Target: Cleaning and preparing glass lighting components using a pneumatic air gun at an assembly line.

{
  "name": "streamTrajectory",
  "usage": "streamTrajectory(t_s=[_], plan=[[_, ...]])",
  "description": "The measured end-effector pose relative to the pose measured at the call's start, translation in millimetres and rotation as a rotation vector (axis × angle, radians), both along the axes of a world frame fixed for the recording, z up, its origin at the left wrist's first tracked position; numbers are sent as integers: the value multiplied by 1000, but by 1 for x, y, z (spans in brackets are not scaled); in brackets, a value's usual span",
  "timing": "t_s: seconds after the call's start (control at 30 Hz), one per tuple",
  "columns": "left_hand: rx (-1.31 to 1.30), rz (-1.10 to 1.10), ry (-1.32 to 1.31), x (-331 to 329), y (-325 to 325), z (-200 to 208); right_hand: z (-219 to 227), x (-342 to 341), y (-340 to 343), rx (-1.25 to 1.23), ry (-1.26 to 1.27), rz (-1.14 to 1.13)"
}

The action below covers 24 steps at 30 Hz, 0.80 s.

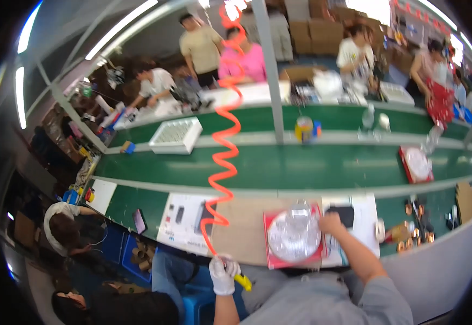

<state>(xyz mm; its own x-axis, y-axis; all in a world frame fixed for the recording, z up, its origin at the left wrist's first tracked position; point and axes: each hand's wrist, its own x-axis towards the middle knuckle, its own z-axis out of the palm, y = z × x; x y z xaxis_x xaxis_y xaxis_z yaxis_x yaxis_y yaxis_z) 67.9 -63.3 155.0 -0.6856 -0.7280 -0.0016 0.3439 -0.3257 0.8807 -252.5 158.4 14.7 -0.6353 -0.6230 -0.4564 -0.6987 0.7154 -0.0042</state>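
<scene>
1. The red box (269,253) sits at the near edge of our desk (130,208); the tan board (241,230) gives us room leftward.
2. On the box lies the clear round piece (289,241), its narrower part pointing away from us.
3. Our gloved left hand (223,275) clamps the yellow tool (243,281) off the desk edge; its long axis slants toward lower right.
4. Our right hand (331,223) curls beside the box; we cannot tell whether it grips anything.

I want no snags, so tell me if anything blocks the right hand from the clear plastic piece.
Nothing visible does: the right hand is just beside the clear plastic piece. The orange coiled hose hangs well to the left.
</scene>
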Motion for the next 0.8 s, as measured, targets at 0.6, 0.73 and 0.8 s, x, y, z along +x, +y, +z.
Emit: streamTrajectory(t_s=[0.6, 0.73, 0.8], plan=[[-118, -46, 18, -7, 8, -1, 0, 17, 53, -1007, -319, -533], [-112, -43, 17, -11, 8, 1, 0, 21, 54, -1230, -535, -654], [-112, -41, 35, -11, 4, -2, 9, 28, 57, -1259, -599, -703]])
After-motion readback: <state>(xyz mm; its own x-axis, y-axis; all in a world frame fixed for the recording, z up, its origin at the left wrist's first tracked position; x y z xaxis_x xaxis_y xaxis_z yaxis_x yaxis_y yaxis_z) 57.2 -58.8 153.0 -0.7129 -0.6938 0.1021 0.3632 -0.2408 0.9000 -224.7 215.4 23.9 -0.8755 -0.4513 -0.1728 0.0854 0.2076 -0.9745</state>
